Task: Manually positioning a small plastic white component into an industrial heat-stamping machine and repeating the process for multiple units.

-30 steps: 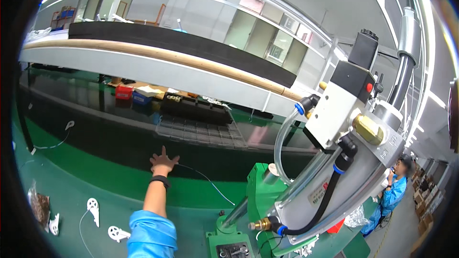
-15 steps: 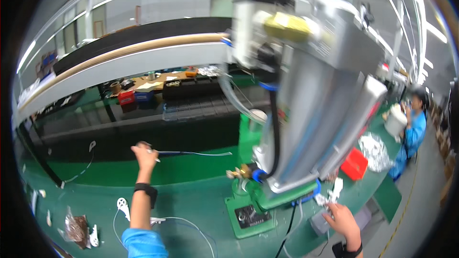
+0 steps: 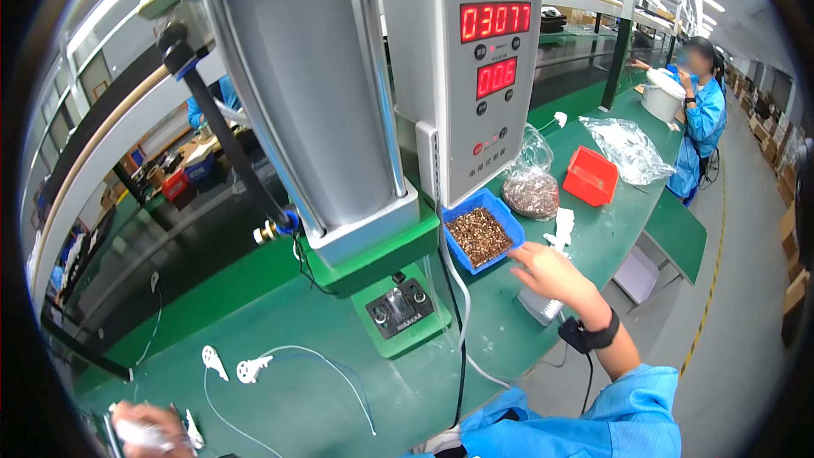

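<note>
Got the right hand (image 3: 551,273) up at the near side of a blue plastic bin (image 3: 506,215), fingers loosely spread and a bit bent. Can't tell whether touching the rim or just over it. Inside the bin, a heap of small copper-coloured rivets (image 3: 477,236). Sitting on the green workbench (image 3: 407,390), just below the grey counter box (image 3: 479,131) with the red digits.

Left hand (image 3: 151,430) way down in the lower left corner, badly blurred, with a whitish object (image 3: 140,436) against it. Can't make out the fingers there, pinching or otherwise.

Between the hands: a pneumatic press cylinder (image 3: 297,93), plus two white plastic pieces (image 3: 252,370) with thin cables on the bench. Past the blue bin, a clear bag of small parts (image 3: 532,195) and a red bin (image 3: 591,176). Farther off, a co-worker in blue (image 3: 702,123) beside a white bucket (image 3: 663,97).
</note>
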`<state>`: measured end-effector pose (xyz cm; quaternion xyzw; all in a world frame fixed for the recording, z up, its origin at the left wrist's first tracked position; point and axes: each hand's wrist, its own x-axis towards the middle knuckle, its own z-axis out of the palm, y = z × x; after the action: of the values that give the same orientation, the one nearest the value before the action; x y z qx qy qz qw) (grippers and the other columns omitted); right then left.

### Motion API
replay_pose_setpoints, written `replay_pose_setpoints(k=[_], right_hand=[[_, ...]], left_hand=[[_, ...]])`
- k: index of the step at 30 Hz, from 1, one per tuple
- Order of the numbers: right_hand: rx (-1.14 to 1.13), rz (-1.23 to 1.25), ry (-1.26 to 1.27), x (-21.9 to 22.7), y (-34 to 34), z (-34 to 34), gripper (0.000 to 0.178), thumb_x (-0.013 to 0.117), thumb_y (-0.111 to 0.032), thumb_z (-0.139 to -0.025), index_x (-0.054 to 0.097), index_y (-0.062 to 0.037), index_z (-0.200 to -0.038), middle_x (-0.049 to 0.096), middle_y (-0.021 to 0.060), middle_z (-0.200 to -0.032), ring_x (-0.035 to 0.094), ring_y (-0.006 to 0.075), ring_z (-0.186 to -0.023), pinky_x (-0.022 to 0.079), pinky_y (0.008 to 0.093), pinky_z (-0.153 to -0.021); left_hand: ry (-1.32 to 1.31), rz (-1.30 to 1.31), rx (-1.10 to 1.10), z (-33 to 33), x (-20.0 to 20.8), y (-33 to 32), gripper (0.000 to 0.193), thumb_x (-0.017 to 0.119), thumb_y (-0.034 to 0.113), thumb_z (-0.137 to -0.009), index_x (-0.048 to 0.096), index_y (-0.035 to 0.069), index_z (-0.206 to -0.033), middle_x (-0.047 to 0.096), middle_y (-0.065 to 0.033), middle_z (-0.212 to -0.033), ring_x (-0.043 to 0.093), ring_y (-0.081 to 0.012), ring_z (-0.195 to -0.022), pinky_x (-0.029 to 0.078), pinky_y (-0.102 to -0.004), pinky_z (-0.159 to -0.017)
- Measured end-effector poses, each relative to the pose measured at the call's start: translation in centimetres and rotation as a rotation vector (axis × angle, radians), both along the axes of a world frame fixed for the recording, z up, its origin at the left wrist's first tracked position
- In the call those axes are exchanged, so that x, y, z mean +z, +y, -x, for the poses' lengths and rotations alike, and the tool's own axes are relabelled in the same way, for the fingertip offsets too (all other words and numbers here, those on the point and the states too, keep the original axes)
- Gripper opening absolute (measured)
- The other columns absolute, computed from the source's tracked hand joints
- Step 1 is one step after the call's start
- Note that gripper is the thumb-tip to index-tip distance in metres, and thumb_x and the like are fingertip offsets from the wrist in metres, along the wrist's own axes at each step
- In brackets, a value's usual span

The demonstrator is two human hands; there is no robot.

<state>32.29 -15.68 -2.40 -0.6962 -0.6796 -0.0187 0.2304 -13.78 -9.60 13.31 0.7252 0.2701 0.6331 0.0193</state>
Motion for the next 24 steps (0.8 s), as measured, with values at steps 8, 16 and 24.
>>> replay_pose_setpoints(k=[8, 16, 24], right_hand=[[-0.134, 0.514, -0.283, -3.4, 9.9, -0.7, 0.016, 0.055, -0.015, -0.075, 0.066, -0.003, -0.08, 0.064, 0.0167, -0.081, 0.063, 0.0315, -0.079, 0.052, 0.0397, -0.068], [-0.162, 0.466, -0.341, -3.3, 11.1, -0.3, 0.013, 0.055, -0.008, -0.074, 0.066, -0.004, -0.08, 0.065, 0.0159, -0.082, 0.065, 0.0298, -0.079, 0.053, 0.0389, -0.066], [-0.149, 0.224, -0.053, -1.5, 9.7, -2.5, 0.016, 0.07, -0.02, -0.068, 0.065, -0.0051, -0.071, 0.063, 0.0137, -0.07, 0.062, 0.0298, -0.067, 0.05, 0.0383, -0.063]], left_hand=[[0.387, 0.781, -0.544, -10.0, -8.9, 5.1, 0.07, 0.063, 0.001, -0.074, 0.017, 0.001, -0.127, 0.031, -0.0166, -0.122, 0.033, -0.0243, -0.117, 0.027, -0.0347, -0.099], [0.354, 1.032, -0.526, -14.7, -11.1, 6.8, 0.055, 0.062, 0.023, -0.082, 0.031, -0.004, -0.119, 0.047, -0.0152, -0.107, 0.048, -0.02, -0.1, 0.039, -0.0307, -0.088], [0.352, 0.702, -0.5, -17.3, -11.6, 7.5, 0.043, 0.069, 0.017, -0.074, 0.051, 0.003, -0.111, 0.059, -0.0172, -0.098, 0.059, -0.0323, -0.086, 0.047, -0.0365, -0.075]])
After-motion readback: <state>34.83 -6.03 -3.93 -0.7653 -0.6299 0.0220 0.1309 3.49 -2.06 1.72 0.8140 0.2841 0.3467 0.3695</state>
